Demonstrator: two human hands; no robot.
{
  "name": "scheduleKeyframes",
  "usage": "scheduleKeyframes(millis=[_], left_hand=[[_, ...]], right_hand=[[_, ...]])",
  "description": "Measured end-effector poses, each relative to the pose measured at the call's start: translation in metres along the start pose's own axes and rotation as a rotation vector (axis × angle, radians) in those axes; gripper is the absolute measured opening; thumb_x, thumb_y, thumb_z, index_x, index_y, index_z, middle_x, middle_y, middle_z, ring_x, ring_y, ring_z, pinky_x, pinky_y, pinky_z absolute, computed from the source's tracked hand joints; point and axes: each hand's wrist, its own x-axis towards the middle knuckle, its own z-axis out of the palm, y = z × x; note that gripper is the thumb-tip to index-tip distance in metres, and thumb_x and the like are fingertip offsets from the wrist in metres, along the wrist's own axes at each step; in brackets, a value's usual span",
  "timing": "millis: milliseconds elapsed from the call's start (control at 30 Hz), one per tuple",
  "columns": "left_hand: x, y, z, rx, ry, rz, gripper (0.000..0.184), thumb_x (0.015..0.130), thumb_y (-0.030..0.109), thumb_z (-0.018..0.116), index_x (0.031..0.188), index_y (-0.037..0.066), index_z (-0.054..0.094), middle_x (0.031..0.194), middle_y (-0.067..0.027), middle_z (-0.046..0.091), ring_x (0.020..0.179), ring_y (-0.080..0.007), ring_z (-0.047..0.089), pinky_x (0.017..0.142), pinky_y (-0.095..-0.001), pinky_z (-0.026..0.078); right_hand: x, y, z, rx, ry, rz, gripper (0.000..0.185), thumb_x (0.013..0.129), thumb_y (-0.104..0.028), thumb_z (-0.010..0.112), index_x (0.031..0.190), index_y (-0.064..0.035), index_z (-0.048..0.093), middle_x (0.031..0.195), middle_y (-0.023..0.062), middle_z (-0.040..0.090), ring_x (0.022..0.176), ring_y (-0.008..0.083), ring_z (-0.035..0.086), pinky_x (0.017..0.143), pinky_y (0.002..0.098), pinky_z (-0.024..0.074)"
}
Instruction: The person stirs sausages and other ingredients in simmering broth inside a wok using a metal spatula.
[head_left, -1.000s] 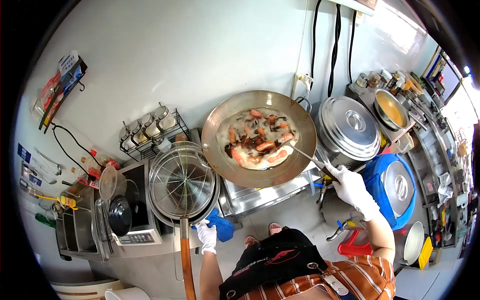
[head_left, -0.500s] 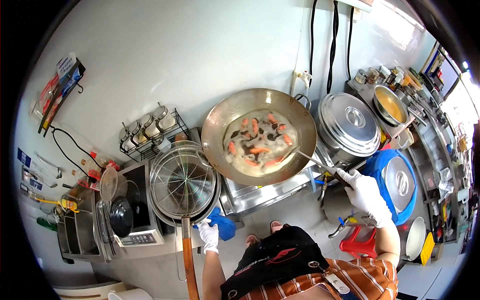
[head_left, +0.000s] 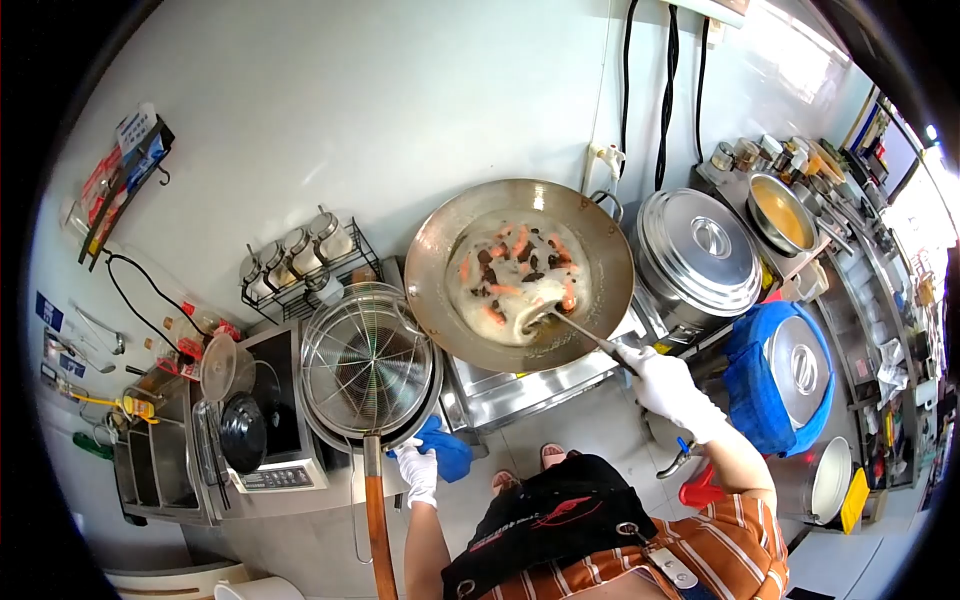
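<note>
My right hand (head_left: 670, 388), in a white glove, is closed round the handle of a metal ladle (head_left: 582, 330). The ladle's head dips into foaming liquid in a large wok (head_left: 425, 270), partly hidden by the froth. Orange-red pieces (head_left: 520, 240) and dark pieces (head_left: 533, 277) float in that liquid. At the lower left, my gloved left hand (head_left: 417, 472) is closed on a blue cloth (head_left: 447, 450) by the rim of a metal pot. A wire strainer (head_left: 365, 355) rests across this pot, its wooden handle (head_left: 378, 530) running down beside my left hand.
Right of the wok stands a lidded metal pot (head_left: 700, 245); a second lidded pot is wrapped in blue cloth (head_left: 760, 370). A wire rack (head_left: 345, 268) of seasoning jars sits against the wall. Further right is a bowl of yellow liquid (head_left: 780, 212). A red stool (head_left: 700, 488) stands below.
My right hand has moved left and slightly up, sweeping the ladle toward the wok's middle. Foam has spread and the floating pieces have shifted. My left hand stays put.
</note>
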Motion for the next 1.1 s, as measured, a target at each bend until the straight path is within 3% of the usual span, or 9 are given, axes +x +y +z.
scheduleKeyframes(millis=[133,333,567,633,800,1000,1067,1100], left_hand=[[0.0,-0.002,0.001,-0.011,-0.011,-0.015,0.038,0.061,0.003,0.077,0.089,0.007,0.052,0.1,-0.0151,0.053,0.1,-0.0353,0.054,0.091,-0.0406,0.043],[0.0,-0.004,0.002,0.028,-0.006,0.006,0.036,0.062,0.004,0.077,0.089,0.007,0.053,0.099,-0.0154,0.053,0.099,-0.0356,0.054,0.091,-0.0416,0.043],[0.0,-0.004,0.001,0.034,-0.044,-0.034,0.035,0.063,0.003,0.076,0.09,0.006,0.054,0.098,-0.0154,0.054,0.098,-0.0359,0.054,0.09,-0.0419,0.043],[0.0,-0.002,0.001,0.04,0.009,0.051,0.035,0.063,0.003,0.076,0.09,0.006,0.053,0.099,-0.0154,0.054,0.097,-0.036,0.055,0.089,-0.0422,0.043],[-0.001,0.001,-0.001,0.021,0.007,0.044,0.037,0.062,0.003,0.076,0.09,0.006,0.053,0.1,-0.0152,0.053,0.096,-0.0359,0.054,0.089,-0.0426,0.043],[0.0,0.001,-0.001,0.03,-0.005,0.025,0.039,0.062,0.002,0.077,0.091,0.006,0.051,0.1,-0.0152,0.052,0.098,-0.0359,0.054,0.09,-0.0421,0.043],[0.001,-0.001,0.001,0.028,-0.001,0.04,0.04,0.061,0.002,0.077,0.091,0.006,0.051,0.1,-0.0152,0.052,0.099,-0.0361,0.054,0.091,-0.0419,0.042],[0.001,0.0,0.0,0.021,-0.002,0.041,0.039,0.062,0.002,0.077,0.091,0.006,0.051,0.1,-0.0153,0.052,0.1,-0.0362,0.054,0.091,-0.0421,0.042]], right_hand=[[0.036,-0.012,0.042,0.005,0.038,-0.068,0.057,0.079,-0.005,0.053,0.135,-0.0066,0.049,0.092,0.0214,0.062,0.08,0.0351,0.065,0.067,0.0429,0.0519],[0.081,-0.035,0.067,0.101,0.115,-0.051,0.049,0.082,-0.004,0.049,0.131,-0.0041,0.05,0.086,0.0201,0.062,0.074,0.0347,0.066,0.065,0.0436,0.0528],[0.128,-0.026,0.087,-0.078,0.362,-0.115,0.045,0.083,-0.009,0.052,0.127,-0.0026,0.051,0.082,0.0172,0.06,0.063,0.0309,0.065,0.055,0.0411,0.0523],[0.133,-0.022,0.082,-0.134,0.358,-0.08,0.043,0.084,-0.01,0.051,0.127,-0.0037,0.052,0.082,0.0169,0.06,0.063,0.0296,0.065,0.055,0.0406,0.0522],[0.122,0.001,0.076,-0.273,0.336,-0.066,0.041,0.086,-0.01,0.049,0.127,-0.0068,0.053,0.08,0.0131,0.058,0.063,0.0241,0.064,0.051,0.0391,0.0502],[0.08,0.018,0.061,-0.323,0.226,-0.052,0.048,0.084,-0.005,0.051,0.131,-0.0093,0.051,0.079,0.0121,0.056,0.069,0.0281,0.063,0.058,0.0394,0.0501],[0.069,0.034,0.069,-0.304,0.306,-0.181,0.059,0.079,-0.003,0.053,0.137,-0.0092,0.047,0.09,0.0155,0.058,0.067,0.028,0.063,0.054,0.0381,0.0512],[0.06,0.028,0.061,-0.272,0.329,-0.141,0.061,0.079,-0.004,0.055,0.139,-0.0114,0.046,0.094,0.0162,0.06,0.071,0.0288,0.064,0.055,0.039,0.0517]])
